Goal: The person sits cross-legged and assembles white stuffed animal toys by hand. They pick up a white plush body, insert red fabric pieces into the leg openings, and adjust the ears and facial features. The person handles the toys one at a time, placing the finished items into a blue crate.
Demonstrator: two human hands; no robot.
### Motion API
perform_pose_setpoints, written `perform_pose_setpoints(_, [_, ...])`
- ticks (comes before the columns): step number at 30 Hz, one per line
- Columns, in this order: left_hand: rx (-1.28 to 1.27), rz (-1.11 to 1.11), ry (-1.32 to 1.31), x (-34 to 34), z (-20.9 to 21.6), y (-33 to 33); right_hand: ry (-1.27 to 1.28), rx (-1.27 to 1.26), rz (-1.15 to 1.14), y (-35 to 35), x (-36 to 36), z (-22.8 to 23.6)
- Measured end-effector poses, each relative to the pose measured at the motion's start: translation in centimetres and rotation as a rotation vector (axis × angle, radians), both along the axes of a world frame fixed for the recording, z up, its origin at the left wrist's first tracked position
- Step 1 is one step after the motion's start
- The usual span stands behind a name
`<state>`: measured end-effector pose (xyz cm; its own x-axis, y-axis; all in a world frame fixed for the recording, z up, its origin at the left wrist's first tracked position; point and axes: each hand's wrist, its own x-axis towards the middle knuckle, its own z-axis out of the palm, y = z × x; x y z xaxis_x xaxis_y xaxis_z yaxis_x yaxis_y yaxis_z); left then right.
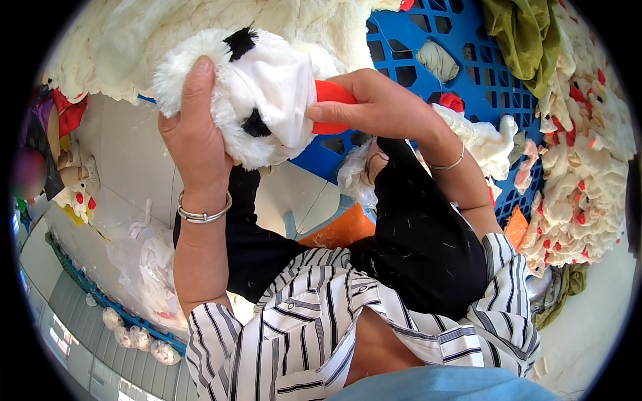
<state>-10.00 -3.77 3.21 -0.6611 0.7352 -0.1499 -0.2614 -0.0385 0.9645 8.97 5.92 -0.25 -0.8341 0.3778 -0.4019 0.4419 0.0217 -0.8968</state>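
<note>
Between my hands is a white plush toy (277, 90), fluffy at the sides with a smoother panel in the middle. Two black furry patches mark it, and a red fabric piece (332, 105) sticks out on its right. My left hand (195, 127) grips the fluffy left edge, thumb on top and the fingers hidden underneath. On the other side, my right hand (374, 103) closes round the red piece, its thumb pressed on top near the join. The toy hangs above my knees, at the edge of a blue plastic crate.
White plush fabric (114, 47) is heaped at the far left. A blue crate (394, 40) with an openwork surface bears scraps and an olive cloth (525, 40). Many white and red plush pieces (568, 194) pile up at the right. Clear plastic bags (157, 267) lie at the left.
</note>
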Motion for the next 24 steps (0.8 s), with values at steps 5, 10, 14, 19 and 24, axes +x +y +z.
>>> perform_pose_setpoints(5, [-0.086, -0.179, 0.004, 0.0, -0.7, -0.2, 0.132, -0.053, -0.09, -0.1, 0.5, 0.9])
perform_pose_setpoints(10, [-0.101, -0.713, 0.383, 1.6, 0.1, -0.9, 0.356, 1.38, -0.465, 2.7, 4.4, 0.8])
perform_pose_setpoints(14, [-0.182, -1.133, 0.588, 2.4, -0.8, -1.5, 0.55, 1.084, -0.698, 2.3, 7.1, 2.7])
perform_pose_setpoints(19, [-0.283, -1.231, 0.415, 1.6, 0.3, -1.2, 0.828, 0.793, -0.718, 3.7, 6.3, 2.6])
perform_pose_setpoints(24, [-0.061, -1.151, 0.34, 0.5, -0.2, -2.3, 1.235, -0.104, -0.306, 7.9, 6.7, 5.2])
